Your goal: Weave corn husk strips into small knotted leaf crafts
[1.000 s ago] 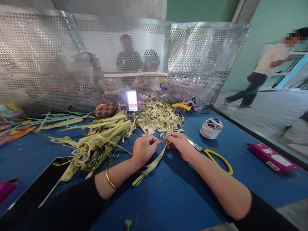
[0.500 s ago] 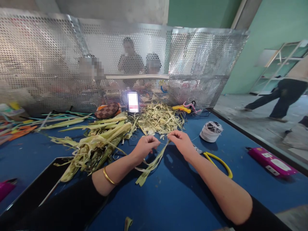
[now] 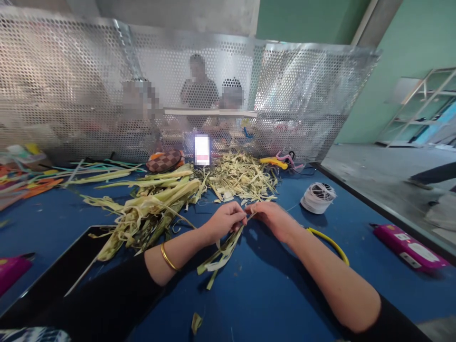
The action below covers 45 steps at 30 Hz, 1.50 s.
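Note:
A small bundle of pale green corn husk strips (image 3: pixel 225 256) hangs down over the blue table between my hands. My right hand (image 3: pixel 274 217) pinches the bundle's upper end. Close against it, the fingers of my left hand (image 3: pixel 228 221) are pressed together beside the strips; what lies between them is hidden. A thin line runs from behind my right hand toward a spool of white cord (image 3: pixel 316 198). Yellow-handled pliers or cutters (image 3: pixel 331 241) lie partly hidden behind my right forearm.
A pile of shredded husk (image 3: pixel 242 178) lies ahead, with longer husks (image 3: pixel 153 209) to the left. A black tray-like object (image 3: pixel 64 266) is by my left arm. A magenta box (image 3: pixel 409 249) stands right. Behind a perforated metal screen (image 3: pixel 302 85) are several people.
My hands have come together, and the left fingers now meet the right ones at the top of the strips. The view has swung slightly left. A person walking at right has mostly left view.

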{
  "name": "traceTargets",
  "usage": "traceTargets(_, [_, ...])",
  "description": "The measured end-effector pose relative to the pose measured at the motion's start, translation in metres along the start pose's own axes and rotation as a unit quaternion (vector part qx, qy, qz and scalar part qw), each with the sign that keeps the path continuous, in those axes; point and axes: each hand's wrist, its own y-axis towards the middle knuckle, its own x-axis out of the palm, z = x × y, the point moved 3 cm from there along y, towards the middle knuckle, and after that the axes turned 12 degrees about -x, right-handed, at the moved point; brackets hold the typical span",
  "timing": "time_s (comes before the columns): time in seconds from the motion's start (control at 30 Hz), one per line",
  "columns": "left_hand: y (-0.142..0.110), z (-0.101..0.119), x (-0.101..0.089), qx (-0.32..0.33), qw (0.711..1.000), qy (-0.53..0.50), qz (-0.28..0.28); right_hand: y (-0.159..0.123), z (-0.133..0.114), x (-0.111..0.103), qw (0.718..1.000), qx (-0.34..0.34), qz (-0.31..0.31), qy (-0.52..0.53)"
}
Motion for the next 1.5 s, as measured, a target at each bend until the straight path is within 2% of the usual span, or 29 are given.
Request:
traceTargets(0.13, [0.002,-0.003,-0.001,0.006,0.999,0.038,0.013,0.001,-0.002,-0.004,1.0,0.001,0.001,0.014])
traceTargets(0.27, [0.004,-0.008,-0.003,-0.014,0.999,0.023,0.018,0.003,-0.011,-0.014,0.991,-0.087,0.082,-0.067])
traceTargets(0.37, [0.005,-0.01,-0.004,-0.016,1.0,0.015,0.018,0.001,-0.022,-0.016,0.96,-0.172,0.069,-0.211])
traceTargets(0.47, [0.006,-0.01,-0.004,-0.019,0.999,0.005,0.027,-0.004,-0.034,-0.014,0.902,-0.235,0.036,-0.36])
traceTargets(0.53, [0.006,-0.01,-0.005,-0.022,0.999,-0.016,0.038,-0.006,-0.037,-0.012,0.882,-0.221,0.002,-0.417])
traceTargets(0.63, [0.005,-0.009,-0.006,-0.027,0.997,-0.053,0.051,-0.009,-0.03,-0.004,0.878,-0.145,-0.063,-0.452])
traceTargets(0.73, [0.005,-0.009,-0.007,-0.031,0.994,-0.083,0.064,-0.009,-0.017,0.003,0.874,-0.104,-0.064,-0.47])
traceTargets(0.83, [0.005,-0.009,-0.007,-0.038,0.991,-0.103,0.076,-0.007,-0.006,0.008,0.869,-0.116,-0.055,-0.479])
traceTargets(0.9, [0.005,-0.01,-0.008,-0.044,0.989,-0.112,0.081,-0.005,-0.003,0.007,0.874,-0.133,-0.056,-0.464])
traceTargets(0.97, [0.006,-0.011,-0.008,-0.048,0.988,-0.12,0.085,-0.004,-0.003,0.004,0.892,-0.138,-0.051,-0.428])
traceTargets(1.07, [0.007,-0.011,-0.009,-0.052,0.987,-0.123,0.091,-0.003,-0.005,0.0,0.926,-0.12,-0.041,-0.356])
traceTargets(1.2, [0.005,-0.009,-0.009,-0.048,0.987,-0.124,0.092,-0.004,-0.009,0.0,0.954,-0.098,0.003,-0.282])
traceTargets(1.27, [0.004,-0.008,-0.009,-0.049,0.987,-0.123,0.093,-0.006,-0.008,0.002,0.973,-0.075,0.025,-0.217])
traceTargets(1.37, [0.004,-0.007,-0.008,-0.049,0.989,-0.112,0.089,-0.008,-0.003,0.006,0.996,-0.023,0.018,-0.079])
traceTargets(1.5, [0.005,-0.01,-0.007,-0.04,0.991,-0.092,0.085,-0.01,-0.003,0.012,0.999,0.008,-0.009,0.053])
